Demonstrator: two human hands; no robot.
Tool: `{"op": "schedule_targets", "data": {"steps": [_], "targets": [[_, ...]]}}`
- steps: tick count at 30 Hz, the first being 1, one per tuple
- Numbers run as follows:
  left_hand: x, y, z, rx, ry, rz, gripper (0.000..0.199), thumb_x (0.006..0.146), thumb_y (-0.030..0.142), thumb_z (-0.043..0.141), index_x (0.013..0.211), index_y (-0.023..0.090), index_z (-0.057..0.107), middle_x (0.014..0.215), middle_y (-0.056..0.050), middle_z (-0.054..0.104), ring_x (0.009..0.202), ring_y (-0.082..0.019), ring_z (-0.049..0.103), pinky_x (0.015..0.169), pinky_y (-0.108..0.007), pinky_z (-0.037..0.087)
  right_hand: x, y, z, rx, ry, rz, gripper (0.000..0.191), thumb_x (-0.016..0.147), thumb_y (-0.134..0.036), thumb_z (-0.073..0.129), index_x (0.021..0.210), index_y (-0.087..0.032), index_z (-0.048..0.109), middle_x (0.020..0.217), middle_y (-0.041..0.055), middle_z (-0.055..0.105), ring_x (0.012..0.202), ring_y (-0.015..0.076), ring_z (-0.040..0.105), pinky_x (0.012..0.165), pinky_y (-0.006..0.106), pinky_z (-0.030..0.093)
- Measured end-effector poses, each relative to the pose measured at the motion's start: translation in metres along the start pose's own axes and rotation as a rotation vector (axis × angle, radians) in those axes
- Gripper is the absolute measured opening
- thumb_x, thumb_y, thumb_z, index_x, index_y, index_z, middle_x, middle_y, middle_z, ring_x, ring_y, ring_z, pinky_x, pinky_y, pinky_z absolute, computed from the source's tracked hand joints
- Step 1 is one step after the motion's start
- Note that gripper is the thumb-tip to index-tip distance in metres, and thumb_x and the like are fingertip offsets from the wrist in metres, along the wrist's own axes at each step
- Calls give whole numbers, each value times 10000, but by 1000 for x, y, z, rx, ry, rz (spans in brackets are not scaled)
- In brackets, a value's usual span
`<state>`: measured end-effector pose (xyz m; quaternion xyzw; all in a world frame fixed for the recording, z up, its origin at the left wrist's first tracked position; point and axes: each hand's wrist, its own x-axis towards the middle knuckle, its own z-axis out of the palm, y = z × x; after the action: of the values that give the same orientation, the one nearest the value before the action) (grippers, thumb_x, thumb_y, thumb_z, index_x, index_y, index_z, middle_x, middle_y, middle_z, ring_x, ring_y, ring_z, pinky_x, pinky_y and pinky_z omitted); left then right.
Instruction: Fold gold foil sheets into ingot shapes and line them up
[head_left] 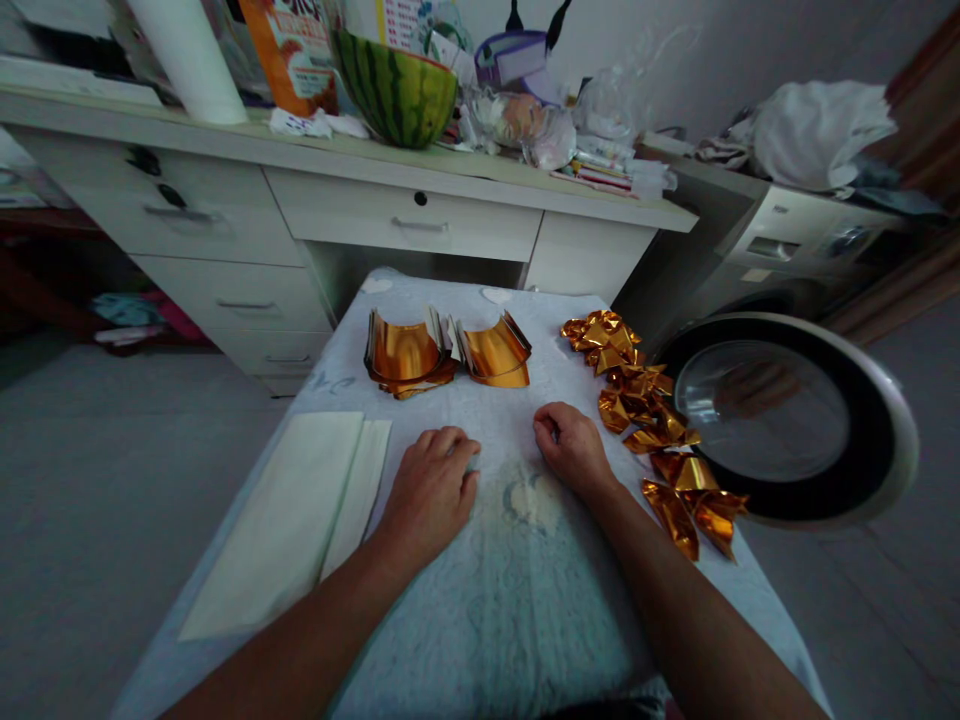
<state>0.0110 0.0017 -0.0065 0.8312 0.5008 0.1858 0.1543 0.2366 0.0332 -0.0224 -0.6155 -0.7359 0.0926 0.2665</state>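
My left hand (435,485) rests on the cloth-covered table (495,600), fingers slightly curled and apart, holding nothing. To its left lies a stack of folded pale paper (289,510). My right hand (571,442) lies on the cloth with its fingers curled in and nothing visible in them. Beyond both hands sit two curved stacks of gold foil sheets, the left stack (407,355) and the right stack (499,352). Several folded gold foil pieces (637,395) form a row along the right edge, beside my right hand.
Behind the table, a white desk (480,180) carries a cut watermelon (394,90), an orange bag (289,60), a paper roll (191,60) and plastic bags. A washing machine with its round door (892,430) open stands close at the right.
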Motion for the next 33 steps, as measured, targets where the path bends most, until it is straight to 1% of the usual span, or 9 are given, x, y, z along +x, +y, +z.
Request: {"op": "schedule_targets", "data": {"steps": [5, 11, 16, 22, 27, 33], "targets": [[0, 0, 1, 21, -9, -7, 248, 866, 170, 546, 1096, 197, 634, 1111, -75, 600, 1058, -258, 514, 942, -417, 440, 0, -1, -1, -7, -15, 7, 112, 833, -195, 525, 837, -187, 636, 758, 23, 633, 704, 162, 552, 664, 266, 379], [0, -1, 3, 31, -3, 3, 259, 864, 173, 552, 1111, 186, 627, 1119, -86, 593, 1058, -263, 504, 940, -423, 438, 1, 1, -1, -13, -31, 5, 117, 829, -198, 523, 830, -189, 640, 743, 15, 623, 679, 154, 538, 642, 260, 365], [-1, 0, 1, 38, -9, -8, 238, 861, 173, 555, 1088, 200, 624, 1110, -78, 593, 1054, -261, 507, 929, -417, 443, 1, 1, -1, -18, -41, 7, 122, 826, -199, 522, 836, -187, 643, 740, 15, 626, 650, 147, 526, 614, 253, 356], [0, 1, 1, 47, -8, -2, 245, 863, 174, 555, 1098, 192, 621, 1114, -78, 593, 1056, -265, 503, 922, -414, 444, 1, 1, -1, -30, -40, 3, 130, 830, -202, 520, 841, -185, 648, 746, 18, 629, 659, 149, 532, 630, 256, 363], [-1, 0, 3, 52, 1, -12, 248, 856, 176, 568, 1094, 216, 620, 1118, -63, 597, 1056, -259, 511, 927, -410, 439, 2, 2, 0, -38, -44, -5, 135, 830, -199, 517, 844, -184, 650, 764, 22, 635, 676, 151, 540, 643, 256, 372], [0, 0, 4, 59, 1, -11, 251, 854, 182, 568, 1098, 213, 619, 1129, -70, 596, 1052, -268, 507, 912, -419, 438, 2, 2, 0, -69, -57, -5, 130, 821, -198, 527, 850, -188, 653, 755, 20, 626, 682, 157, 535, 647, 263, 363]]}}
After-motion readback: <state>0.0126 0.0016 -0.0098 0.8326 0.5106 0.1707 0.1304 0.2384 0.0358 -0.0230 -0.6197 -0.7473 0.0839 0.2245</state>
